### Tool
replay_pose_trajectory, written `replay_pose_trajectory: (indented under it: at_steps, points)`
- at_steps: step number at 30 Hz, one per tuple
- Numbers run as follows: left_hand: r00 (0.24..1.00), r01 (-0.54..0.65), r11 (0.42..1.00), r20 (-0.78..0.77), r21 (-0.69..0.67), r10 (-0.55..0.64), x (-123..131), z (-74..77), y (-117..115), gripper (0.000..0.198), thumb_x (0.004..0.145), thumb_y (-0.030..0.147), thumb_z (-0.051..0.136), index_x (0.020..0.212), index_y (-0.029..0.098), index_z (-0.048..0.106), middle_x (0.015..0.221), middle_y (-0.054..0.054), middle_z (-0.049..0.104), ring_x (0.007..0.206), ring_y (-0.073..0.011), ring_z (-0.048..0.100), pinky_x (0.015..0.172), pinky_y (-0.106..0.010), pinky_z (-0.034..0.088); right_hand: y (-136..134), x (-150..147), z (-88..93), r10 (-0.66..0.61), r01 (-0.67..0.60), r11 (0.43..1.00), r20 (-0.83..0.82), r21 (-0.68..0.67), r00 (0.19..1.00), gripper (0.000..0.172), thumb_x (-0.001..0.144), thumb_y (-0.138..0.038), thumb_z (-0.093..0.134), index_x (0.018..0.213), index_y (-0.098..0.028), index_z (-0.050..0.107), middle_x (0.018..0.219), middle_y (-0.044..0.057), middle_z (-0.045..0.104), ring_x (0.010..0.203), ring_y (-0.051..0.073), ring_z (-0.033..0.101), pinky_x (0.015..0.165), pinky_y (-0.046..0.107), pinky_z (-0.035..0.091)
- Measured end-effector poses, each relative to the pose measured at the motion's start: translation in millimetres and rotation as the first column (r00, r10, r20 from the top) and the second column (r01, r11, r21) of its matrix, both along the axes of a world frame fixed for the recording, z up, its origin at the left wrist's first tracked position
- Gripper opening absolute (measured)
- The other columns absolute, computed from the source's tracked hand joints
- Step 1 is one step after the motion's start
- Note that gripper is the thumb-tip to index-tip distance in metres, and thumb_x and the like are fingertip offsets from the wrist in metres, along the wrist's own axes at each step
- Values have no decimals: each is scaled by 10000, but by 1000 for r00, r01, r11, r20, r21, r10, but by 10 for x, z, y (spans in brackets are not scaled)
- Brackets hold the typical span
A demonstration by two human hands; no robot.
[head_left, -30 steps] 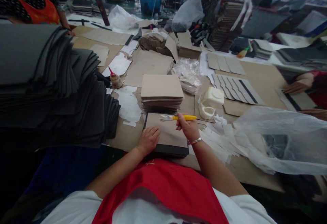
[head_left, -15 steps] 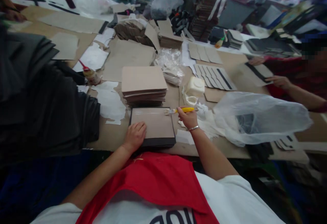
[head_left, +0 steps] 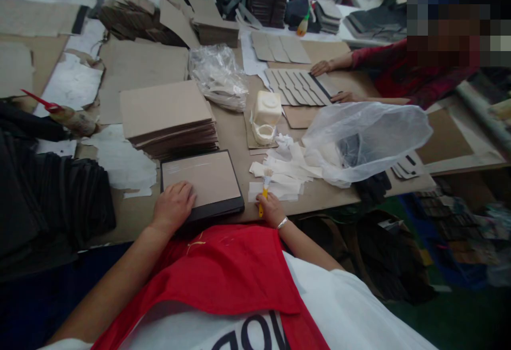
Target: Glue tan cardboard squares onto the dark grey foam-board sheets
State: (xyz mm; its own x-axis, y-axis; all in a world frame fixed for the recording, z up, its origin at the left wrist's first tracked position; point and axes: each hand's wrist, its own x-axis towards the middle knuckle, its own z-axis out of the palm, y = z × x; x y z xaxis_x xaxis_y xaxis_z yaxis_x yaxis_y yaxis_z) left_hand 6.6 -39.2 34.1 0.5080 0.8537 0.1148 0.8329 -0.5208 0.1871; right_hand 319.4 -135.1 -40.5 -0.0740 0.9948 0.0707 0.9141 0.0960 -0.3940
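My left hand [head_left: 174, 201] lies with its fingers over the left front part of a tan board [head_left: 207, 175], which rests on a black sheet or stack [head_left: 217, 210] at the table edge. A thin pale streak crosses the board's far side. Right of the board, my right hand [head_left: 271, 210] is closed round the yellow handle of a paintbrush [head_left: 265, 193], bristles pointing away from me. Beneath the brush are white paper strips [head_left: 281, 189]. A cut-open plastic jug [head_left: 266, 110] stands beyond them. Behind the board rises a stack of tan boards [head_left: 170, 113].
Black folded pieces [head_left: 59, 196] are piled at the left, near a red-nozzled bottle [head_left: 75, 120]. A clear plastic bag [head_left: 375, 132] spreads at the right. Across the table, a co-worker's hands [head_left: 335, 81] are at a row of grey boards [head_left: 295, 86].
My right hand has drawn the brush off the board, toward me and to the right, turning its bristles away. My view has swung right. The co-worker's held piece is now down on the row.
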Motion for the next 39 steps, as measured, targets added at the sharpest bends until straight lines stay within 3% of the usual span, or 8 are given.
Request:
replay_pose_trajectory:
  at_steps: [4, 8, 11, 14, 20, 25, 33, 39]
  points:
    - [1000, -9, 1000, 6, -18, 9, 79, 69, -45, 331, 860, 308, 435, 1088, 120, 585, 1120, -171, 602, 1024, -296, 542, 887, -442, 430, -2, 11, -73, -46, 46, 999, -15, 8, 999, 168, 832, -153, 428, 833, -181, 593, 721, 86, 596, 760, 213, 532, 731, 328, 441]
    - [961, 70, 989, 277, -133, -30, 392, 206, -83, 364, 859, 265, 436, 1195, 166, 538, 1235, -127, 553, 1074, -240, 532, 931, -400, 430, 110, -19, 280, -106, 127, 989, -249, 69, 963, 106, 854, -269, 468, 893, -198, 536, 838, 65, 612, 798, 182, 563, 752, 299, 452]
    - [857, 246, 890, 515, -383, -15, 738, 327, -77, 509, 803, 243, 499, 1308, 204, 443, 1317, -111, 495, 874, -150, 604, 780, -294, 504, 237, -132, 702, -49, 71, 997, -414, 38, 909, 158, 838, -339, 529, 932, -215, 502, 843, 29, 613, 752, 151, 588, 715, 270, 464]
    - [760, 348, 739, 636, -576, 138, 964, 412, -37, 349, 770, 279, 541, 1095, 174, 615, 998, -62, 663, 696, -116, 604, 672, -244, 501, 371, -293, 1038, 24, -28, 1000, -482, 0, 876, 163, 836, -347, 537, 931, -227, 482, 819, 12, 617, 704, 138, 597, 669, 257, 471]
    - [262, 290, 510, 580, -810, 771, 672, 387, 102, 254, 673, 352, 674, 779, 130, 611, 664, 3, 627, 580, -97, 602, 585, -219, 522, 642, -612, 1077, 95, -89, 995, -542, 37, 835, 267, 785, -352, 593, 958, -230, 430, 867, 31, 652, 769, 158, 639, 693, 288, 502]
    - [-25, 103, 492, 493, -864, 870, 133, 232, 336, 310, 653, 393, 700, 763, 151, 541, 608, 33, 584, 559, -106, 622, 518, -202, 513, 1045, -759, 922, -20, 23, 1000, -451, 2, 892, 171, 810, -330, 523, 920, -214, 460, 763, 25, 653, 682, 169, 639, 626, 291, 486]
    - [564, -452, 740, 483, -498, 670, -304, 13, 692, 335, 782, 455, 541, 619, 164, 577, 547, 21, 557, 519, -105, 513, 518, -219, 355, 1690, -876, 658, -102, 125, 990, -298, 62, 949, 223, 813, -374, 507, 943, -193, 503, 798, 53, 649, 691, 188, 612, 630, 301, 450]
    - [713, -532, 778, 320, -333, 624, -283, -61, 767, 354, 827, 449, 479, 612, 181, 563, 569, 5, 559, 559, -128, 500, 556, -244, 302, 1777, -920, 496, -139, 166, 978, -197, 129, 971, 253, 829, -370, 505, 982, -169, 514, 799, 58, 629, 713, 180, 585, 652, 282, 424]
